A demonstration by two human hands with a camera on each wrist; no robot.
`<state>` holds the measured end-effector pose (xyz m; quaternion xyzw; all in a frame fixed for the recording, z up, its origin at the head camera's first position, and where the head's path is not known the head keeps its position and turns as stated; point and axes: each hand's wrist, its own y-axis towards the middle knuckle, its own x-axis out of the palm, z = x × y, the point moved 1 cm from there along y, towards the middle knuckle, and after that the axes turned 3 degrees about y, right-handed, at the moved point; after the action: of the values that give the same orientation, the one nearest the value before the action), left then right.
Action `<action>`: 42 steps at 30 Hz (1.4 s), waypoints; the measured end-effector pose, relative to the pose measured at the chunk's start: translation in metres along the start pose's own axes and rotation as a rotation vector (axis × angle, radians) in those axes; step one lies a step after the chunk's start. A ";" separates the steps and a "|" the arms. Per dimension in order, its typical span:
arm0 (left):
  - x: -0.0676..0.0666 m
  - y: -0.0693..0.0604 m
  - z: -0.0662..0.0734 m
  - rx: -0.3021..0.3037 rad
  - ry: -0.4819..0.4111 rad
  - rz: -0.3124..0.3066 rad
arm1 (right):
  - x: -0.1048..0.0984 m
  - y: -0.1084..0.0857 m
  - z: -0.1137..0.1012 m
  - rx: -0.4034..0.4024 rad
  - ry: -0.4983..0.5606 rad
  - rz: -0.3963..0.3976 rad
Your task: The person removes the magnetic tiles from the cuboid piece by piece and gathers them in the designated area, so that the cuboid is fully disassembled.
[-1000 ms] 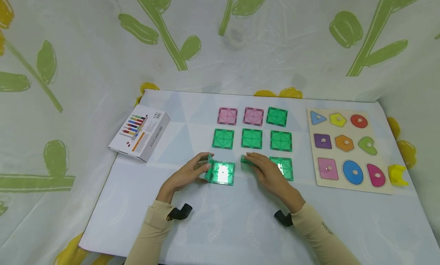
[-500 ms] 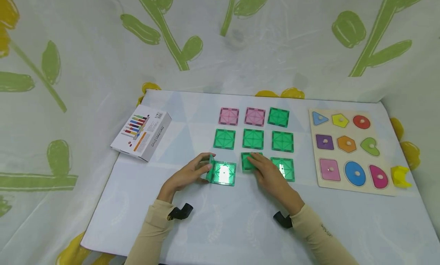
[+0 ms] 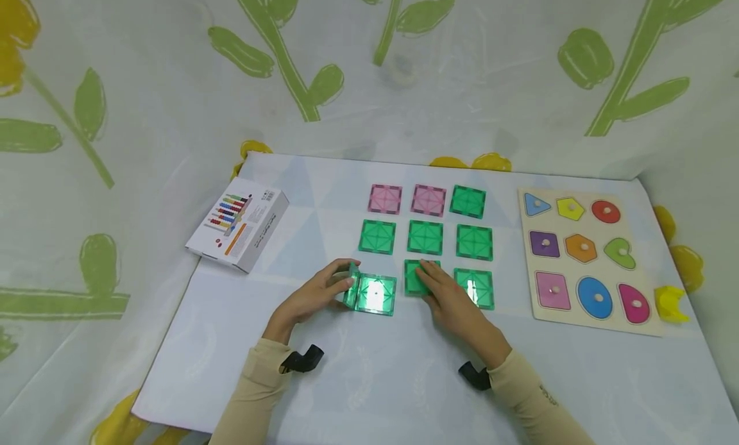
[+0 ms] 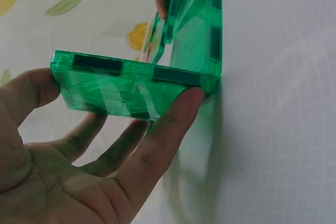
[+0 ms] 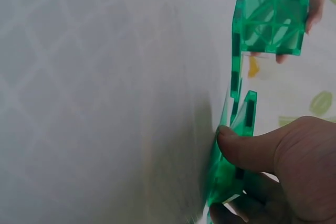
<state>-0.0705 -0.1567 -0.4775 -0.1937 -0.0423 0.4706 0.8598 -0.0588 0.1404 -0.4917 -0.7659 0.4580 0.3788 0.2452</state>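
My left hand (image 3: 307,297) pinches a green magnetic tile (image 4: 115,85) that stands upright along the left edge of a flat green tile (image 3: 376,294). Thumb and fingers hold it by its edges in the left wrist view. My right hand (image 3: 456,301) holds another green magnetic tile (image 3: 417,279) at the right of that pair, thumb on its near edge. This tile leans at an angle to the table in the right wrist view (image 5: 231,166); part of it is hidden by the fingers. Partly behind the right hand lies a green tile (image 3: 476,290).
Beyond the hands lie rows of flat tiles, green (image 3: 425,238) and pink (image 3: 385,199). A wooden shape puzzle board (image 3: 528,252) is at the right, beside a yellow piece (image 3: 670,304). A white box (image 3: 237,224) stands at the left table edge.
The tile in my right hand has turned from nearly edge-on to showing its broad face in the head view. My left hand and its upright tile stay about where they were.
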 end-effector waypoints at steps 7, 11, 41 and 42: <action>-0.004 -0.003 0.001 0.028 -0.018 0.023 | 0.001 -0.002 -0.002 -0.006 -0.014 0.010; -0.006 -0.005 -0.001 0.026 -0.026 0.027 | 0.002 -0.002 -0.002 -0.015 -0.034 0.015; -0.011 -0.014 -0.003 0.041 0.284 0.193 | 0.007 0.002 -0.025 -0.036 0.005 0.000; -0.011 -0.014 -0.003 0.034 0.310 0.196 | 0.009 0.004 -0.028 -0.043 0.005 -0.015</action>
<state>-0.0644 -0.1734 -0.4735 -0.2527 0.1178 0.5172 0.8092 -0.0501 0.1136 -0.4820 -0.7752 0.4448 0.3848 0.2305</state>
